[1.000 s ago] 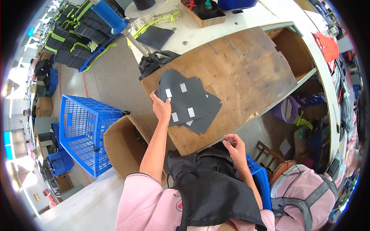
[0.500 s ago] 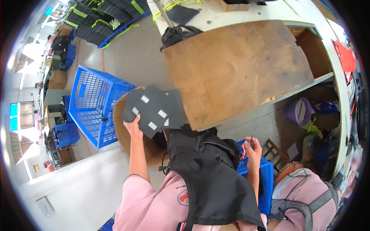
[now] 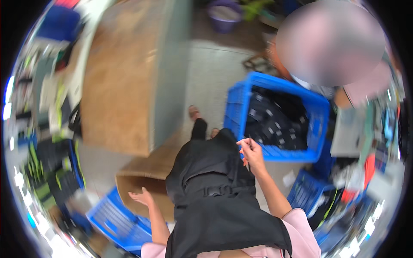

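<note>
My left hand (image 3: pixel 143 198) is empty, its fingers spread, at the opening of a cardboard box (image 3: pixel 148 170) on my left. My right hand (image 3: pixel 253 155) is closed on a small orange-handled tool (image 3: pixel 245 162); most of it is hidden by the fingers, so its exact kind does not show. That hand is in front of the near edge of a blue plastic crate (image 3: pixel 279 155). Inside the crate lie many dark flat pieces (image 3: pixel 275 124) with small white labels. A black apron (image 3: pixel 215 172) covers my front.
A large brown board-topped table (image 3: pixel 120 81) stands ahead on the left. Beside the box lies a blue basket (image 3: pixel 114 219). Another person (image 3: pixel 370 86) in pink is close at the far right, behind the crate. A purple bin (image 3: pixel 224 17) stands at the far side, and another blue crate (image 3: pixel 307 189) at right.
The view has swung to the right. The dark labelled pieces have left my left hand, which is now open by the box. My right hand still grips the orange-handled tool, now near the filled crate.
</note>
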A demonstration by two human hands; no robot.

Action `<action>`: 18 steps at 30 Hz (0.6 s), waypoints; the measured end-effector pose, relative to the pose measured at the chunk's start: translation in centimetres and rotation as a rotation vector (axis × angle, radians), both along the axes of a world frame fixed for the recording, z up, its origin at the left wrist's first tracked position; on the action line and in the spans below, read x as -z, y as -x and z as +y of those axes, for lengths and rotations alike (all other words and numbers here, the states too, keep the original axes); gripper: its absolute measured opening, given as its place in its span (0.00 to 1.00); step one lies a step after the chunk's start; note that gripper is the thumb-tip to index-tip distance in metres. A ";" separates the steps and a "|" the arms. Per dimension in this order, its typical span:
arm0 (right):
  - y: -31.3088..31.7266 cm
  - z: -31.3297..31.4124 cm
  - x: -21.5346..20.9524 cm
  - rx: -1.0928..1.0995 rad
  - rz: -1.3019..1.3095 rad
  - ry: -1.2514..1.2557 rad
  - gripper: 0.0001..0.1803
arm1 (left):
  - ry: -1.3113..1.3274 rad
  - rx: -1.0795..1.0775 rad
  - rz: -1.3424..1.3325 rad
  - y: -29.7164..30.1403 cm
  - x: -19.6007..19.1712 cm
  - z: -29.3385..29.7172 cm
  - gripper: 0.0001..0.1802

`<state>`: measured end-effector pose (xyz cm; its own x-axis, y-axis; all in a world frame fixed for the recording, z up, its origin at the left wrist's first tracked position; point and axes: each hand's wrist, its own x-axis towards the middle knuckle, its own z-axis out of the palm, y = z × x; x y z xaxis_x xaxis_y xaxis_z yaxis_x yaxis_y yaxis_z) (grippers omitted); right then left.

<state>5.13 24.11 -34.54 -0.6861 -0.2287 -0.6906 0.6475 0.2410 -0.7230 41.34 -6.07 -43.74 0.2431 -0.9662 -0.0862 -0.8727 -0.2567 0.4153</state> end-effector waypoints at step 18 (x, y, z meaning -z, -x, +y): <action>8.5 17.2 14.7 0.135 0.436 -0.670 0.16 | -0.706 1.674 0.333 48.1 14.2 30.6 0.29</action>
<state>-3.35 41.27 -49.27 -0.9174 0.2427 -0.3155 0.3950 0.6526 -0.6466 -6.79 24.58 -57.94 -0.9251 0.0827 -0.3706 -0.2819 0.5044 0.8162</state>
